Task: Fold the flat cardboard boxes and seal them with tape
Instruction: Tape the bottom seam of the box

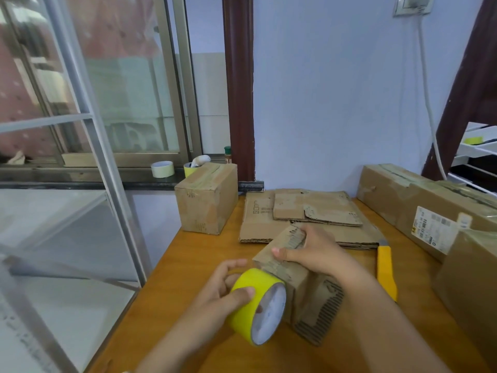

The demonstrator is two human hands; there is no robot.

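Observation:
A small folded cardboard box lies on the wooden table in front of me. My right hand presses down on its top, fingers over the closed flaps and thumb on the near edge. A yellow roll of tape sits against the box's left end, gripped by my left hand with the thumb across its outer band. Behind the box lies a stack of flat cardboard boxes. An open flap of the small box rests on the table near me.
A taped box stands at the table's back left corner. A long box and another box line the right side. A yellow utility knife lies right of my arm. Two tape rolls sit on the window sill.

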